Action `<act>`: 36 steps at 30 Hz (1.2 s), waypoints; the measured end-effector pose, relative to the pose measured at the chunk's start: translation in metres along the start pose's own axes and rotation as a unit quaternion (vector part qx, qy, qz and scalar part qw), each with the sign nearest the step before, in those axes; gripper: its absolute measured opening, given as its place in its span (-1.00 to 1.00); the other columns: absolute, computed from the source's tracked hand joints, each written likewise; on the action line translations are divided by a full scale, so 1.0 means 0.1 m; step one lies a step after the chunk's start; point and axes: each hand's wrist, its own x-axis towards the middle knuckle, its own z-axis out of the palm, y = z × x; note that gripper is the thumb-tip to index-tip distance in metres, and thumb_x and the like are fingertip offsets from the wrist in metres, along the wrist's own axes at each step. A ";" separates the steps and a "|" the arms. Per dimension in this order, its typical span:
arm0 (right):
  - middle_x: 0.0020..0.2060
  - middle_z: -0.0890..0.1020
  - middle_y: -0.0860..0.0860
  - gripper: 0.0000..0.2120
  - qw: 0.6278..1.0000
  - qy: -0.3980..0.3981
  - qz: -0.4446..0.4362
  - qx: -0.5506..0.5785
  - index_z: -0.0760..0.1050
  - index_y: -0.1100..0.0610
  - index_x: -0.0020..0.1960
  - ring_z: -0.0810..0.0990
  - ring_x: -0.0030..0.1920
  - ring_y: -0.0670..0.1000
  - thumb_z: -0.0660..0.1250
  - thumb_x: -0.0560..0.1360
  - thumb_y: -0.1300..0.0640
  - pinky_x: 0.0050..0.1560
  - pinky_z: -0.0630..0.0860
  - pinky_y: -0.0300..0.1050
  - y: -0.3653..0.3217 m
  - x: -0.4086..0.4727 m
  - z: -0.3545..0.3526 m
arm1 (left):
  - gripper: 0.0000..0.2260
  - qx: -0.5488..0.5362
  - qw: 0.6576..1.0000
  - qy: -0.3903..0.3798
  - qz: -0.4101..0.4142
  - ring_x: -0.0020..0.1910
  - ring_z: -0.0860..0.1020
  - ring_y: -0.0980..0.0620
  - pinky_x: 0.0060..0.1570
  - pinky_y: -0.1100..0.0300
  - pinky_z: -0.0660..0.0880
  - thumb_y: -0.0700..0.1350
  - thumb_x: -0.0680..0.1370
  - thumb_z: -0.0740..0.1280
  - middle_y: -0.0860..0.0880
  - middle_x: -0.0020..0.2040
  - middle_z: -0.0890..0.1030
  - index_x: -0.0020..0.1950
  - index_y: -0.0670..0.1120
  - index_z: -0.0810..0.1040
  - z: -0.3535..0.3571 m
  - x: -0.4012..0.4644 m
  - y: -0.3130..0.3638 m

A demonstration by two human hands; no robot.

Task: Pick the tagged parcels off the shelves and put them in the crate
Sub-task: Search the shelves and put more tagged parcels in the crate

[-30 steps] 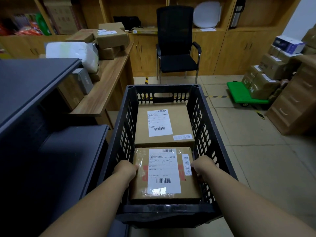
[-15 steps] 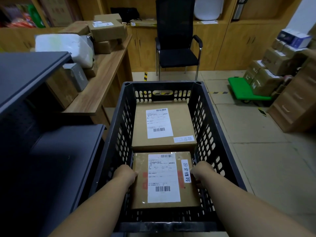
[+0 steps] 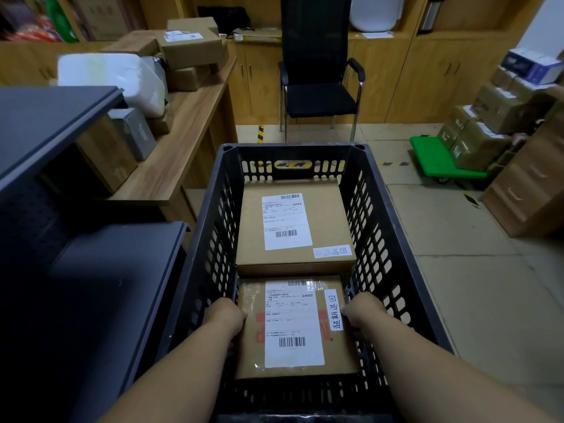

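A black slotted crate (image 3: 393,239) stands in front of me on the floor. Two cardboard parcels lie flat inside it. The far parcel (image 3: 328,221) carries a white shipping label and a small white tag. The near parcel (image 3: 253,352) has a shipping label and a handwritten white tag along its right side. My left hand (image 3: 225,315) grips the near parcel's left edge and my right hand (image 3: 363,311) grips its right edge, both down inside the crate. My fingers are hidden beneath the parcel's sides.
Dark grey shelves (image 3: 55,123) stand at the left. Behind them a wooden desk (image 3: 183,138) holds boxes and a white bag (image 3: 122,77). A black chair (image 3: 317,71) stands beyond the crate. A green trolley (image 3: 433,160) with stacked boxes is at the right.
The near parcel has gone lower into the crate with both hands on it, and the view has tipped down closer to the crate.
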 end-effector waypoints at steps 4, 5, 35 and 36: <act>0.20 0.56 0.23 -0.81 1.000 -0.009 -0.004 0.025 0.51 0.28 0.11 0.55 0.21 0.20 0.19 0.57 0.26 0.18 0.53 -0.03 0.01 -0.02 -0.01 | -0.74 0.003 1.000 0.003 0.003 0.12 0.53 -0.21 0.11 -0.05 0.54 -0.18 0.58 0.22 -0.26 0.18 0.53 0.21 -0.28 0.49 0.02 0.00 -0.01; 0.20 0.57 0.22 -0.80 1.000 -0.007 -0.007 0.024 0.51 0.29 0.13 0.56 0.20 0.19 0.19 0.58 0.25 0.16 0.53 -0.04 0.00 -0.03 -0.01 | -0.74 0.003 1.000 0.004 0.005 0.11 0.54 -0.21 0.11 -0.04 0.54 -0.18 0.58 0.22 -0.26 0.17 0.54 0.21 -0.28 0.49 0.01 -0.01 -0.01; 0.14 0.53 0.00 -0.77 0.771 0.329 -0.510 -0.191 0.48 0.03 0.16 0.44 0.15 0.06 0.15 0.56 0.07 0.01 0.40 -0.10 -1.08 -1.77 -0.76 | -0.72 0.226 0.813 0.499 0.196 0.00 0.50 -0.07 -0.13 0.06 0.26 0.09 0.58 0.13 -0.05 0.00 0.58 0.03 -0.05 0.54 -1.32 -2.00 0.17; 0.12 0.53 0.00 -0.79 0.761 0.329 -0.525 -0.195 0.48 0.03 0.14 0.44 0.14 0.07 0.16 0.55 0.08 0.00 0.40 -0.09 -1.09 -1.83 -0.78 | -0.71 0.226 0.815 0.505 0.175 0.00 0.50 -0.08 -0.12 0.06 0.27 0.09 0.58 0.13 -0.05 0.00 0.58 0.04 -0.05 0.54 -1.31 -2.10 0.14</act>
